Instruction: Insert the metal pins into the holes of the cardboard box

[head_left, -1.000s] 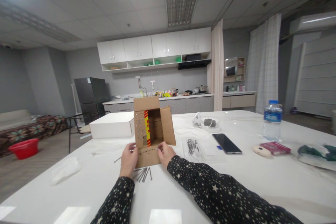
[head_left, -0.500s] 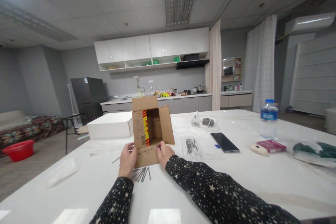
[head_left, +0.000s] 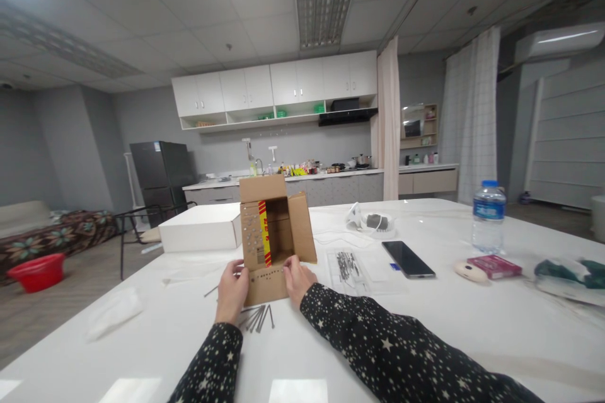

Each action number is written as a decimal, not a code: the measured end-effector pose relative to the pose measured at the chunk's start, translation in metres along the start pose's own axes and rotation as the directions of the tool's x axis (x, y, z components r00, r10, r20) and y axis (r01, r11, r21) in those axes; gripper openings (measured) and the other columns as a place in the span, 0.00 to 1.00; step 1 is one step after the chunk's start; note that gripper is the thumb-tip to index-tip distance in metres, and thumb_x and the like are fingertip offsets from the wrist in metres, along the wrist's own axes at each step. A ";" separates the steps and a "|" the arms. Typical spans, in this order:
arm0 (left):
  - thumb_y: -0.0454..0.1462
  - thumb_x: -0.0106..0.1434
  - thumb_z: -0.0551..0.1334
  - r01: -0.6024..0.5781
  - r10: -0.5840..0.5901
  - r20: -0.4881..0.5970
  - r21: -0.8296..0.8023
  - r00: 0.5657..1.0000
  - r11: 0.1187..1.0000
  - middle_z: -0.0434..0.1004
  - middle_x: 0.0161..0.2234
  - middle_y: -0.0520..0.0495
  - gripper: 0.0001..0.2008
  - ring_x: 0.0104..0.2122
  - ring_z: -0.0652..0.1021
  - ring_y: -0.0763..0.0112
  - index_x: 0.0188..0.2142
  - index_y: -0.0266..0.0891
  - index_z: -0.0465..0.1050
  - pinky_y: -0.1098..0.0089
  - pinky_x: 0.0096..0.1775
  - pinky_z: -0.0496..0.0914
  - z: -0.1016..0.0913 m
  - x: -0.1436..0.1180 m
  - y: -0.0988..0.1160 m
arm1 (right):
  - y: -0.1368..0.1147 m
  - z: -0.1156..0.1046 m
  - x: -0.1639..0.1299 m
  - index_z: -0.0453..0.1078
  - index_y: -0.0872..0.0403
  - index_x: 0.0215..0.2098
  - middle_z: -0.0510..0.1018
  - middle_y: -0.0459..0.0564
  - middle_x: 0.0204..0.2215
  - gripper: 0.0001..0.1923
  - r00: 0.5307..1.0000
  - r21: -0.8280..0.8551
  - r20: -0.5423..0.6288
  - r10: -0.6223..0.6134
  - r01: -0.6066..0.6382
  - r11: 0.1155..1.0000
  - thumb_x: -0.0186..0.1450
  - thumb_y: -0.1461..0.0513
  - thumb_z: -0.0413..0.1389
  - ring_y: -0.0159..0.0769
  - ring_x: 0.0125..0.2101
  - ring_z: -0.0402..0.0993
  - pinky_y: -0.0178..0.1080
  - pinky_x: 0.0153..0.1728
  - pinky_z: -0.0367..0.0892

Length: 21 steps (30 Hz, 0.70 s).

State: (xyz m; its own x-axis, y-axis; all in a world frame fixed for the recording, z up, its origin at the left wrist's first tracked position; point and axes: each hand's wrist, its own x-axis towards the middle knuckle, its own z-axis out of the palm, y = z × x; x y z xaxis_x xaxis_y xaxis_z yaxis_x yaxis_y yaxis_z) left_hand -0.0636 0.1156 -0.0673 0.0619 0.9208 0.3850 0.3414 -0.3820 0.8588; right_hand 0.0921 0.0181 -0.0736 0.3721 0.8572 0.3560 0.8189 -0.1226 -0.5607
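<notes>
box: small cardboard box lies on its side on the white table, mouth toward the person, flaps splayed; lower flap flat on the table with rows of nails pushed through it.
left hand: fingers curled on the flap's left edge, pinning it, likely to stop it sliding.
right hand: fingertips pinched narrow at the flap's right end; can't tell if a nail is between them.
arms: both forearms reach straight forward, wrists low on the table.
loose nails: small heap just beside the flap, between the wrists.
nearby: bag of nails right of the box, phone beyond it, white box left.
</notes>
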 end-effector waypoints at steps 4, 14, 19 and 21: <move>0.40 0.54 0.56 -0.009 0.009 -0.002 -0.006 1.000 1.000 0.76 0.36 0.42 0.17 0.32 0.77 0.64 0.42 0.36 0.69 0.65 0.36 0.71 0.000 0.001 -0.002 | -0.002 -0.002 -0.001 0.60 0.52 0.47 0.76 0.51 0.32 0.11 1.000 -0.010 0.005 -0.011 0.011 1.000 0.69 0.58 0.43 0.36 0.30 0.72 0.35 0.30 0.54; 0.40 0.54 0.57 -0.022 0.021 -0.011 -0.025 1.000 0.999 0.76 0.36 0.42 0.18 0.31 0.77 0.65 0.43 0.35 0.70 0.65 0.35 0.71 0.000 -0.001 -0.002 | -0.001 0.000 -0.001 0.60 0.52 0.46 0.77 0.49 0.32 0.11 0.998 0.033 -0.020 -0.055 0.056 0.998 0.69 0.58 0.43 0.37 0.31 0.73 0.35 0.28 0.50; 0.40 0.54 0.57 -0.003 0.003 -0.008 -0.023 1.000 1.000 0.77 0.35 0.42 0.17 0.32 0.77 0.65 0.42 0.36 0.70 0.65 0.35 0.71 0.000 -0.003 0.000 | 0.002 0.002 -0.002 0.60 0.52 0.45 0.75 0.46 0.28 0.10 0.996 0.062 -0.047 -0.081 0.084 0.995 0.66 0.59 0.46 0.35 0.29 0.71 0.34 0.27 0.48; 0.40 0.54 0.57 0.002 -0.002 -0.001 -0.018 1.000 1.000 0.77 0.35 0.42 0.17 0.32 0.77 0.64 0.42 0.36 0.70 0.65 0.35 0.71 -0.001 -0.002 0.000 | 0.004 0.003 -0.001 0.60 0.52 0.45 0.74 0.46 0.28 0.10 0.995 0.087 -0.055 -0.083 0.088 0.992 0.65 0.61 0.47 0.34 0.29 0.70 0.34 0.27 0.48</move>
State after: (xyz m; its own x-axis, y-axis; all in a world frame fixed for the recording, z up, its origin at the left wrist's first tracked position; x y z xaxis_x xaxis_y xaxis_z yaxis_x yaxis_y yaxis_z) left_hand -0.0643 0.1134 -0.0679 0.0597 0.9216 0.3835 0.3250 -0.3812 0.8655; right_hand 0.0933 0.0185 -0.0787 0.3265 0.8354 0.4421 0.8071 -0.0029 -0.5905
